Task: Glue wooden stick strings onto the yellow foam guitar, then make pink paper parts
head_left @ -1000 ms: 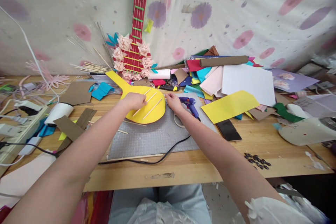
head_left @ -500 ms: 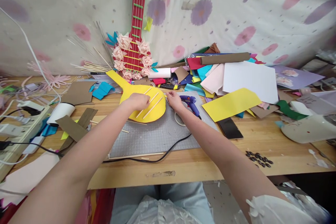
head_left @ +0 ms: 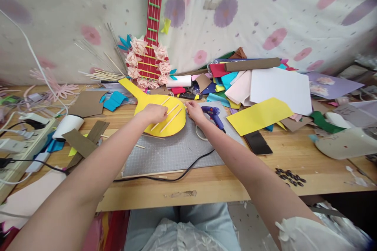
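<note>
A yellow guitar-shaped piece [head_left: 173, 125] lies on the grey cutting mat [head_left: 176, 157], its neck pointing to the upper left. Across its round body run 3 thin wooden sticks [head_left: 171, 120], set slanting side by side. My left hand [head_left: 156, 113] is closed over the body, its fingertips down at the middle stick, which passes partly under them. At the body's right edge, my right hand [head_left: 194, 110] is closed in a pinch; whatever is between its fingers is hidden. Just right of it rests a blue-purple hot glue gun [head_left: 214, 114].
A red guitar model with paper flowers [head_left: 149, 62] leans at the back. Coloured sheets, including a yellow one [head_left: 259, 117], pile up on the right. A black cord [head_left: 191, 168] crosses the mat's front. A power strip [head_left: 28, 145] stands left, black beads [head_left: 290, 177] lie right.
Almost nothing differs. My left hand and its fingertips have shifted very slightly on the yellow body; my right hand stays at the edge.
</note>
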Tool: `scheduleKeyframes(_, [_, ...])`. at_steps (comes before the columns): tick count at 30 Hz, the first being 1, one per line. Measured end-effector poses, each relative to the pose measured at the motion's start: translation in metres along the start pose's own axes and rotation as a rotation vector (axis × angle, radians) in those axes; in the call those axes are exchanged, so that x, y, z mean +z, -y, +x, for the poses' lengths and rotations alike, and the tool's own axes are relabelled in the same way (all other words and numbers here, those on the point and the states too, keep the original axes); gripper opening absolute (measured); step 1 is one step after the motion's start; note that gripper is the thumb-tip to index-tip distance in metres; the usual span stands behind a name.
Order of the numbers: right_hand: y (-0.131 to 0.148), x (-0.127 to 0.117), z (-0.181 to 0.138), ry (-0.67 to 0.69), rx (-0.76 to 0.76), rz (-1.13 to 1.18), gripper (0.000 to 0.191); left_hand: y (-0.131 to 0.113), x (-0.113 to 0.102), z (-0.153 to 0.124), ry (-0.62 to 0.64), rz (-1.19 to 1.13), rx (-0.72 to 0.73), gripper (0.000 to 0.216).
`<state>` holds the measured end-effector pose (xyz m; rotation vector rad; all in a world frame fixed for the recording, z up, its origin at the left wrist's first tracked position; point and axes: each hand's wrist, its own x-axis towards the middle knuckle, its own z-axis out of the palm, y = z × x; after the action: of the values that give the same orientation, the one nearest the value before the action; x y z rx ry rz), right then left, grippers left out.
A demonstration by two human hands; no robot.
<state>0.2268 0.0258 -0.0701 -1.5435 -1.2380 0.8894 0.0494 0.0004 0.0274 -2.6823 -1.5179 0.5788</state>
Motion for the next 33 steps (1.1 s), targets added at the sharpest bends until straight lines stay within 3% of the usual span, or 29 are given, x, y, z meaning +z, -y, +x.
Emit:
scheduleKeyframes(14, [0.003,0.002,-0.002,-0.015,0.047,0.042,0.023,0.008,0.001,0.001,-0.024,-0.077,-0.038,0.038])
scheduleKeyframes(26, [0.021,-0.004,-0.001,0.14,-0.051,-0.002,0.014,0.006,0.007,0.0,-0.022,-0.155,-0.016,0.033])
scheduleKeyframes(33, [0.013,-0.002,-0.006,0.063,0.066,0.056,0.021,0.002,0.011,0.002,-0.081,-0.231,-0.02,0.035])
